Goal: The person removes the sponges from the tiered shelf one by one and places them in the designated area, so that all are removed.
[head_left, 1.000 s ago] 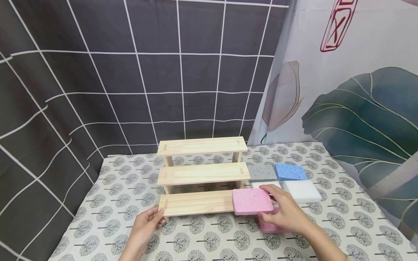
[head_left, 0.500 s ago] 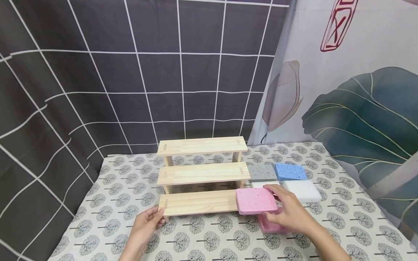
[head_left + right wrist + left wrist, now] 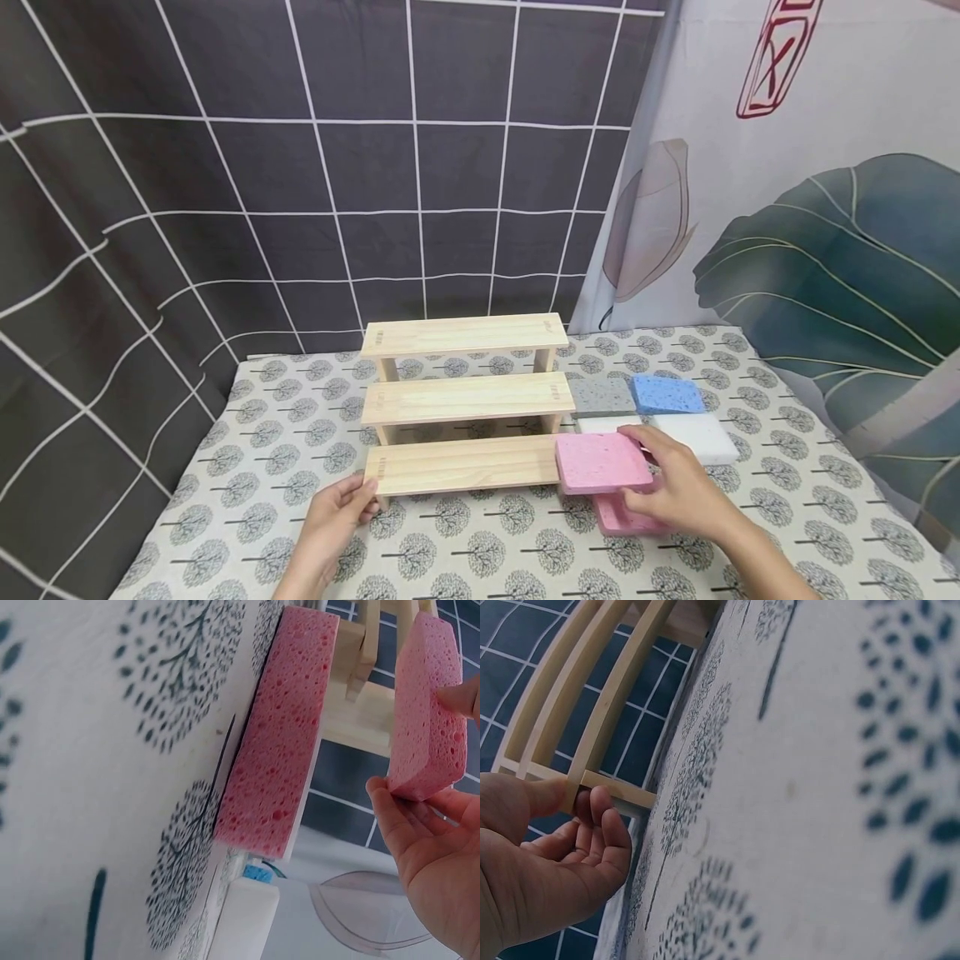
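My right hand (image 3: 678, 483) grips a pink sponge (image 3: 602, 462) by its right side, thumb on one edge and fingers on the other. The sponge is raised, overlapping the right end of the bottom step of a three-tier wooden rack (image 3: 465, 465) in the head view. Below it a second pink sponge (image 3: 281, 735) lies on the tablecloth, partly hidden in the head view by the held one. At the rack's bottom left corner my left hand (image 3: 337, 512) pinches the end of the lowest board, its thumb on top and fingers curled below, as the left wrist view (image 3: 562, 847) shows.
Right of the rack lie a grey sponge (image 3: 602, 397), a blue sponge (image 3: 667, 394) and a white block (image 3: 693, 439). Another white block (image 3: 609, 424) is mostly hidden behind the held sponge. A dark grid-patterned curtain (image 3: 450, 167) hangs behind the table.
My right hand has moved the held pink sponge to the right, baring more of the bottom step. The left hand and the rack have stayed in place.
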The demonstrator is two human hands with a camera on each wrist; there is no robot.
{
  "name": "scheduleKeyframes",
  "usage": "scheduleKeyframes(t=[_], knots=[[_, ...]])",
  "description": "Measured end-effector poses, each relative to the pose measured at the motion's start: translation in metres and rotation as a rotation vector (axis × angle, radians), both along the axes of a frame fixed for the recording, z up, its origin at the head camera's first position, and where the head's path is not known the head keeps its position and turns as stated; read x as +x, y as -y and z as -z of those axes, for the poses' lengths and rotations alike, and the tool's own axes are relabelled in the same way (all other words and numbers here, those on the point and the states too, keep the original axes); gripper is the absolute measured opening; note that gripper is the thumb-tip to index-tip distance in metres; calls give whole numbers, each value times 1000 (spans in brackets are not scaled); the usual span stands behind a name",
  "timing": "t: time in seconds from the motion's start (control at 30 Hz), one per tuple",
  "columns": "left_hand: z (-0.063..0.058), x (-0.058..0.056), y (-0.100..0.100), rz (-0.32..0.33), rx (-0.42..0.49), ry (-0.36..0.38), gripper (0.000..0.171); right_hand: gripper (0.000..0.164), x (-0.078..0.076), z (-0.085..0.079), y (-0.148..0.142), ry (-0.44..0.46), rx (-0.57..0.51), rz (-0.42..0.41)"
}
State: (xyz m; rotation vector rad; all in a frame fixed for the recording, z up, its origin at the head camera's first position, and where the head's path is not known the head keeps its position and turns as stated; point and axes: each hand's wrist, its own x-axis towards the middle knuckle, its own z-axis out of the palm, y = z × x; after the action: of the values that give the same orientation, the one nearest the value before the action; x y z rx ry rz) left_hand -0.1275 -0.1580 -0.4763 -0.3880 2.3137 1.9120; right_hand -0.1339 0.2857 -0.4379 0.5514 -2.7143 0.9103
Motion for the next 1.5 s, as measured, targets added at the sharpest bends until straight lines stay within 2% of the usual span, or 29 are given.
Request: scheduleKeyframes(t=[0.47, 1.17, 1.5], knots=[[0, 0, 0, -10, -8, 20, 46, 84, 6, 2, -14, -25, 10, 27], [1, 1, 0, -2, -3, 8, 49, 82, 11, 5, -32, -87, 39, 46], [2, -1, 1, 4, -13, 20, 50, 81, 15, 4, -48, -59, 32, 90]])
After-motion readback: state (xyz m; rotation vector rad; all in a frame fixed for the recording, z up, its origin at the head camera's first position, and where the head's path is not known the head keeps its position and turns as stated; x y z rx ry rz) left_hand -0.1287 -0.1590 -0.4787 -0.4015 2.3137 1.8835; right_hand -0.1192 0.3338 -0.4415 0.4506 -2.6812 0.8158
